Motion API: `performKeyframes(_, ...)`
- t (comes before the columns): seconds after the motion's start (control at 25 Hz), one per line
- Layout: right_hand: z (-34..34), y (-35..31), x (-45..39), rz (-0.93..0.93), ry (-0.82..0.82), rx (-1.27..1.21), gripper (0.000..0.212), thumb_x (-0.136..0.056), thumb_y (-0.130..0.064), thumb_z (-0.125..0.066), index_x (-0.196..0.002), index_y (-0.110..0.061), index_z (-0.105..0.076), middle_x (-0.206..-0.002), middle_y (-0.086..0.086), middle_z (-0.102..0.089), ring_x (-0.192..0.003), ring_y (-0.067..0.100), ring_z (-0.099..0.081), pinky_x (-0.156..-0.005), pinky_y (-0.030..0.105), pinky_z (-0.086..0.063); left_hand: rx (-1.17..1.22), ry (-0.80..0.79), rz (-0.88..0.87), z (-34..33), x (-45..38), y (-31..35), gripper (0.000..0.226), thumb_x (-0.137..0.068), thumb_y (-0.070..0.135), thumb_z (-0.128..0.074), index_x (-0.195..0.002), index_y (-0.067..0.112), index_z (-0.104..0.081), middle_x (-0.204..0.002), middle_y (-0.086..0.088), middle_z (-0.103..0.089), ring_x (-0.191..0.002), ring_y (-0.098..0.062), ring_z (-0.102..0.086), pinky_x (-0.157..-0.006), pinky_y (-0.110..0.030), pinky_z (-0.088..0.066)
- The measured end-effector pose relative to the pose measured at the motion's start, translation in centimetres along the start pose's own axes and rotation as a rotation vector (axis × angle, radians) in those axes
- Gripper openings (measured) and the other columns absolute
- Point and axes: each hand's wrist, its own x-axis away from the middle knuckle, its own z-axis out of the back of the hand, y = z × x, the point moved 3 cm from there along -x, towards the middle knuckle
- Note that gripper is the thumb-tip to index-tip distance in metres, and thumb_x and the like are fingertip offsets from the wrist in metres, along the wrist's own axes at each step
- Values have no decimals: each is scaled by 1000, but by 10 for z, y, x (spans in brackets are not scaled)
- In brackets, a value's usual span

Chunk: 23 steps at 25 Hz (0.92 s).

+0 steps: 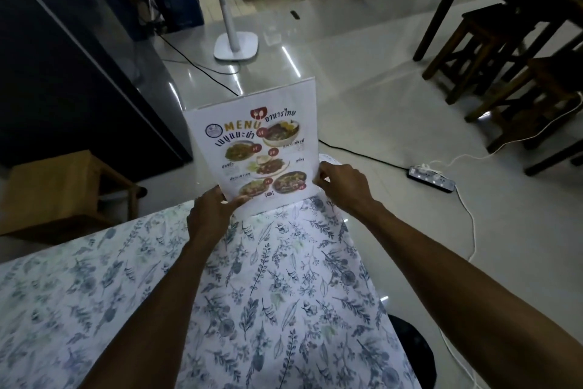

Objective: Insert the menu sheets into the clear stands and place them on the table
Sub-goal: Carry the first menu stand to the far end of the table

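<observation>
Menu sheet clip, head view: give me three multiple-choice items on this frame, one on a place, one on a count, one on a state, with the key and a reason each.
1. Where is the menu sheet?
A. Flat in the middle of the table
B. Upright at the far edge of the table
C. On the floor by the fan

2. How many hands touch the sheet?
A. None
B. One
C. Two

3. How does the printed side face?
A. Toward the camera, word MENU readable
B. Away from the camera
C. Folded shut

Key:
1 B, its bottom edge sits where the floral tablecloth ends.
2 C, the left hand holds the lower left corner and the right hand pinches the lower right edge.
3 A, the food photos and heading show plainly.
</observation>
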Motion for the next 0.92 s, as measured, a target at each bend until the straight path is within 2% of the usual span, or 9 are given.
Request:
performKeyframes(0.08,2,-1,-5,23,28,5,14,-93,-32,-63,-89,-18,-65,-101,-7,-73,-90,19,-65,-64,28,-38,-3,6,10,-3,-9,-2,75,-58,88,-57,-99,27,-74,-94,3,-77,-88,-25,-72,-81,-46,-58)
performKeyframes(0.32,-2,-1,-4,-20,24,-41,17,-95,-32,-61,-92,-16,-64,-97,-2,-71,-83,21,-64,-64,30,-41,49,8,4,-5,-4,2,68,-61,75,-67,-105,24,-72,-96,2,-78,-90,-25,-73,-80,-46,-60)
performKeyframes(0.44,-5,-3,-2,-61,-51,-75,24,-99,-32,-55,-97,-10,-65,-100,5,-70,-86,24,-62,-66,32,-41,116,22,-26,-1,0,7,67,-64,56,-85,-114,22,-55,-104,-2,-76,-93,-27,-73,-78,-48,-61)
performKeyframes(0.56,-6,-3,-1,-118,-131,-122,31,-99,-35,-55,-116,-11,-65,-113,7,-73,-103,30,-67,-74,34,-47,137,41,-36,5,6,14,80,-65,42,-92,-125,21,-43,-112,-6,-74,-98,-28,-71,-81,-49,-60)
performKeyframes(0.68,-6,-2,13,-200,-155,-170,44,-96,-37,-61,-134,-16,-56,-124,6,-71,-115,28,-64,-88,37,-50,89,60,-23,13,14,13,92,-70,44,-89,-141,22,-35,-114,-4,-71,-103,-28,-69,-85,-45,-57)
performKeyframes(0.92,5,-21,69,-233,-89,-209,44,-93,-34,-65,-132,-18,-51,-121,6,-72,-110,28,-66,-85,38,-51,-24,87,-25,36,62,2,87,-77,52,-80,-144,22,-32,-117,0,-71,-109,-28,-66,-83,-41,-54)
